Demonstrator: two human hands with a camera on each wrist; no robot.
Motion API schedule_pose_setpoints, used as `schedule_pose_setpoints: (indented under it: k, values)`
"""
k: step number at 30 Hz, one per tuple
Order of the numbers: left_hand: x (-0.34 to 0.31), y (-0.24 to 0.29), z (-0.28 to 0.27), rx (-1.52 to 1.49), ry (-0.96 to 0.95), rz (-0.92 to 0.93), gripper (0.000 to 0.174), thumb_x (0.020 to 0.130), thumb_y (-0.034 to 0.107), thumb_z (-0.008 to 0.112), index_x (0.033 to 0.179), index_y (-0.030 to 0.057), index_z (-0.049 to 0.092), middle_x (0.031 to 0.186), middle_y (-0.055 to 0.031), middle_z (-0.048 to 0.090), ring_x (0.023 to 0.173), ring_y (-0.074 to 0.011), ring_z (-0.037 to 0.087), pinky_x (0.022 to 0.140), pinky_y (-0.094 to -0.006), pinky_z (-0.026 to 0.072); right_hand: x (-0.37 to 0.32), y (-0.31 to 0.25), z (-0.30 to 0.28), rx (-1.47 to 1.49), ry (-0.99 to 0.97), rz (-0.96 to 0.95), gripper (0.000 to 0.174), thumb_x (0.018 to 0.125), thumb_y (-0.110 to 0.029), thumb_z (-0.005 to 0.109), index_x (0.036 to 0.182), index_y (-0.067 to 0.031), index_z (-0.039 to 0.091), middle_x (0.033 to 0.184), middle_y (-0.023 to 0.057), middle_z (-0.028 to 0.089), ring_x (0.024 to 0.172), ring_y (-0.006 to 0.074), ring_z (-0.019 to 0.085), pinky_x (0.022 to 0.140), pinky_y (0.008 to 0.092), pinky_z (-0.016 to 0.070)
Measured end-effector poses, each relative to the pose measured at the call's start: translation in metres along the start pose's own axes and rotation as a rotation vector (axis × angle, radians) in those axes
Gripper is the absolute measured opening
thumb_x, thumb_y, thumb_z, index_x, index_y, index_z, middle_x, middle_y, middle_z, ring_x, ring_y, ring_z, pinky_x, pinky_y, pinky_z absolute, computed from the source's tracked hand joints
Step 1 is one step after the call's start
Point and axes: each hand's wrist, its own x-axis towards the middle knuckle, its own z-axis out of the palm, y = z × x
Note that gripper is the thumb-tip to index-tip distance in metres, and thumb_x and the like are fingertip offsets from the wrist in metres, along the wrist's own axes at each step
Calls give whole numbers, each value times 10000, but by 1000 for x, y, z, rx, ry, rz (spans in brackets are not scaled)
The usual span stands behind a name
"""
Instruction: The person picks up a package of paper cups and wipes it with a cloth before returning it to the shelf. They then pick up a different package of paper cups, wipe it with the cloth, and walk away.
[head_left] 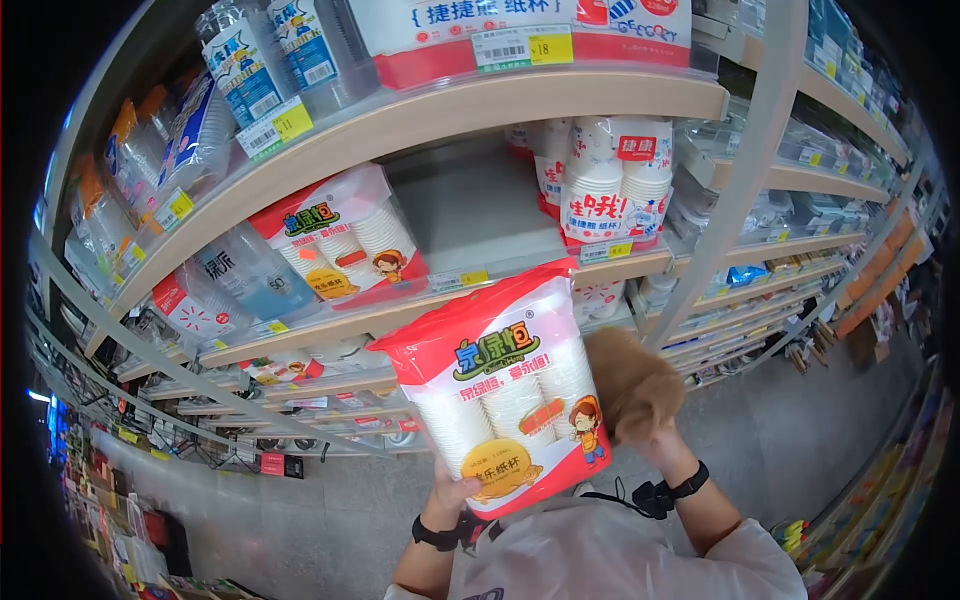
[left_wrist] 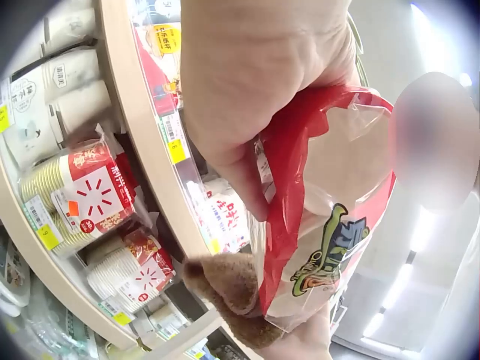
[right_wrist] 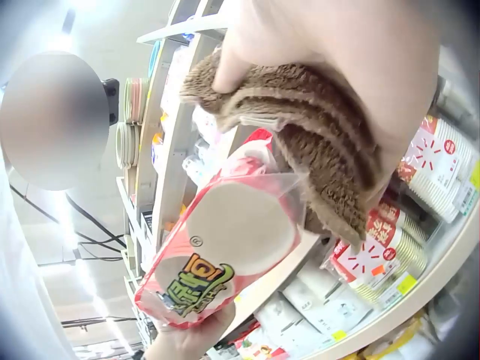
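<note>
A clear and red pack of white paper cups [head_left: 510,400] is held up, tilted, in front of the shelves. My left hand [head_left: 452,490] grips its lower left corner, thumb on the front; the left wrist view shows this hand [left_wrist: 262,82] at the pack's red edge [left_wrist: 289,217]. A folded brown cloth [head_left: 632,385] is in my right hand [head_left: 665,448], beside the pack's right edge. In the right wrist view my right hand [right_wrist: 337,60] holds the cloth [right_wrist: 300,109] with its thumb on top, close to the pack [right_wrist: 240,225]. Whether cloth and pack touch, I cannot tell.
Behind the pack, a shelf [head_left: 455,215] carries a similar cup pack [head_left: 345,240] on the left and cup packs [head_left: 615,190] on the right. A shelf post [head_left: 740,180] slants at the right. Grey floor [head_left: 330,510] lies below.
</note>
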Motion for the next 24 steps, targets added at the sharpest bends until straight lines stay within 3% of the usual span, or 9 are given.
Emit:
schedule_pose_setpoints:
  k: [1, 2, 4, 5, 9, 11, 14, 17, 24]
  values:
    - [-3, 0, 0, 0, -2, -10, 800, 617, 167, 753, 1301, -30, 386, 1180, -160, 568, 1028, -273, 598, 884, -386, 496, -2, 14, -11, -91, -147, 108, 612, 763, -110, 674, 1290, -46, 369, 1099, 93, 556, 1022, 220, 563, 848, 353, 481]
    - [-6, 0, -1, -25, 10, -84, 810, 618, 171, 760, 1307, -27, 383, 1192, -160, 562, 1045, -269, 589, 895, -386, 488, -6, -8, 11, -89, -136, 108, 612, 763, -110, 674, 1290, -46, 369, 1099, 93, 556, 1022, 220, 563, 848, 353, 481]
    - [-5, 1, -2, -52, 13, -169, 820, 618, 175, 767, 1313, -24, 379, 1204, -159, 556, 1062, -266, 580, 906, -385, 480, -9, -78, 79, -20, -369, 311, 856, 725, -78, 679, 1429, -111, 192, 1229, 127, 507, 1117, 216, 530, 920, 364, 464]
    - [-2, 3, -1, -43, -58, -184, 825, 622, 171, 769, 1322, -18, 374, 1217, -158, 549, 1079, -261, 570, 918, -383, 471, -9, -78, 71, 49, -369, 512, 954, 689, -64, 709, 1447, -97, 130, 1300, 120, 452, 1189, 211, 471, 973, 366, 427]
    - [12, 17, 13, 81, -143, -301, 852, 647, 124, 760, 1368, 9, 320, 1281, -142, 503, 1159, -244, 513, 968, -380, 425, -9, -81, 85, -60, -181, 281, 980, 654, -64, 743, 1438, -64, 156, 1324, 110, 437, 1210, 211, 450, 1001, 366, 398]
    - [20, 21, 23, 147, -177, -252, 862, 663, 94, 762, 1378, 0, 291, 1294, -131, 488, 1178, -232, 490, 984, -371, 398, -4, -85, 89, -23, -135, 179, 1013, 614, -73, 785, 1427, -25, 183, 1325, 101, 444, 1205, 207, 454, 1019, 362, 372]
    - [29, 28, 37, 235, -223, -159, 814, 706, 22, 732, 1378, 3, 272, 1302, -112, 474, 1195, -214, 464, 994, -354, 376, 7, -90, 93, -250, -259, 5, 1002, 604, -112, 826, 1409, -2, 240, 1336, 102, 439, 1216, 201, 442, 1031, 361, 350]
    - [32, 25, 36, 204, -125, -171, 766, 708, 26, 731, 1350, 11, 313, 1281, -102, 489, 1182, -201, 472, 979, -345, 392, 9, -97, 104, -417, -295, -9, 1044, 542, -208, 891, 1370, 19, 296, 1245, 99, 514, 1133, 182, 496, 995, 342, 385]
    - [34, 20, 40, 185, -59, -71, 698, 712, 36, 733, 1309, 13, 372, 1227, -101, 527, 1111, -194, 530, 928, -344, 440, 14, -104, 121, -357, -242, -9, 1020, 535, -146, 892, 1367, 15, 323, 1249, 80, 511, 1133, 165, 486, 976, 333, 400]
